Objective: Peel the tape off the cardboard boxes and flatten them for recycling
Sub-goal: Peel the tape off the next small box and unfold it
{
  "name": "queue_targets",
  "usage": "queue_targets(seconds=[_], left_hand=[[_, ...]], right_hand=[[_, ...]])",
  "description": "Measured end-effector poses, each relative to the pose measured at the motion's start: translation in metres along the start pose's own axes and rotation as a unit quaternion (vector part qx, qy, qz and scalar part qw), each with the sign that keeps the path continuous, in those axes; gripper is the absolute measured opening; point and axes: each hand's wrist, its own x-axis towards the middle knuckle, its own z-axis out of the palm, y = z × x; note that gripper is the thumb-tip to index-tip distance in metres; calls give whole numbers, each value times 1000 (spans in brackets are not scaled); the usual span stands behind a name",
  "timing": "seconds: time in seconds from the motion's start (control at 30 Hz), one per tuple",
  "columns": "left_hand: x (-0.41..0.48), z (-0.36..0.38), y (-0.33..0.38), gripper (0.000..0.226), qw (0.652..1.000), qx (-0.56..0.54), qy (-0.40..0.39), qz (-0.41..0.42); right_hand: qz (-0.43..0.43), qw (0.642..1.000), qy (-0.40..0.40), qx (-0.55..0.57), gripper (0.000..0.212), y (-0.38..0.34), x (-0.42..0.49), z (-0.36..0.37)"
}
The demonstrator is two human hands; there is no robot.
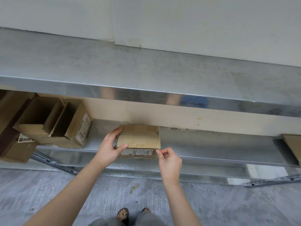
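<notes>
The taped cardboard box point(139, 141) sits closed at the front edge of the lower metal shelf point(211, 147), under the steel tabletop point(146, 70). Far left on that shelf, open boxes point(65, 128) stand tilted side by side, their insides dark, so their contents cannot be told. The left hand point(109, 149) reaches forward and grips the taped box's left end, fingers over the top, thumb along its front edge. The right hand point(169, 162), wrist bent, pinches a thin tape strip point(162, 153) between thumb and forefinger just at the box's right front corner. A flat cardboard sheet point(293, 144) lies far right.
</notes>
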Motion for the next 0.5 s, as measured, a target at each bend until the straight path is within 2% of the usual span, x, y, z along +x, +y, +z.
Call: queue_targets(seconds=[0.13,0.2,0.27,0.37,0.43,0.5], left_hand=[[1,-1,1,73,1000,-6,-14,3],[1,-2,3,77,1000,-11,-17,0],[2,-4,5,79,1000,-15,-21,-6],[3,-7,8,79,999,-20,-34,-12],[4,-8,8,79,999,-20,-39,-14],[4,-8,8,79,999,-23,-40,-22]], right_hand=[[-94,993,-77,0,20,9,13,-8],[-112,986,-125,6,18,13,20,-16],[-84,984,-148,43,18,13,25,-20],[31,973,-135,185,17,2,37,-24],[52,972,-124,192,14,-7,50,-22],[43,983,-114,137,13,-11,59,-17]])
